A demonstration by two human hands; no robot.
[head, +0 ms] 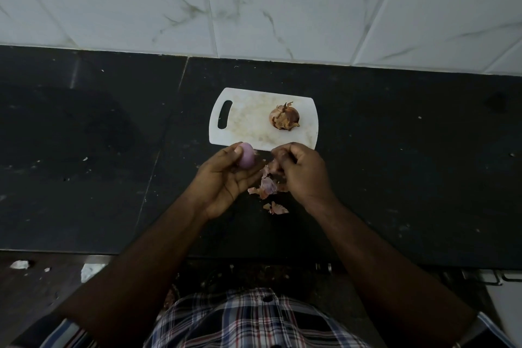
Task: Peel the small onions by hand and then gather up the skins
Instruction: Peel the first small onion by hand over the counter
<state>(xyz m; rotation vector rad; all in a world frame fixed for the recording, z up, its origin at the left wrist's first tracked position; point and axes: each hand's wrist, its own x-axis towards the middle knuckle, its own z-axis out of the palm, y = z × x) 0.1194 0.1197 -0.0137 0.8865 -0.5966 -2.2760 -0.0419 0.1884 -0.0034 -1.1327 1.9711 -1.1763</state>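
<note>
The small peeled onion (246, 157), pale purple and smooth, sits up in the left hand (226, 178), fingers curled round it and the thumb over the top, held just above the near edge of the board. Bare like that it looks slick and firm, so I'd guess a wrap-around hold beats a fingertip pinch, or it'll squirt out.

The right hand (300, 171) is just beside it, fingers bunched together and curled in. It seems to be pinching a scrap of skin, but the fingertips are in shadow so I can't tell for sure.

Below and between the hands there's a little heap of papery pink-brown onion skins (268, 186) on the black stone counter (409, 164), plus one loose flake (278, 207) nearer the body. That stuff is feather-light and brittle, so it'll probably crumble or drift if you grab hard. Sweeping it into a cupped palm seems the way.

Farther back, the second small onion (284, 117), still in its dry brown skin, rests on the white plastic cutting board with a handle slot (240, 121). The loose top tuft looks like the spot to start tearing. Marbled white wall tiles (282, 3) are behind it.
</note>
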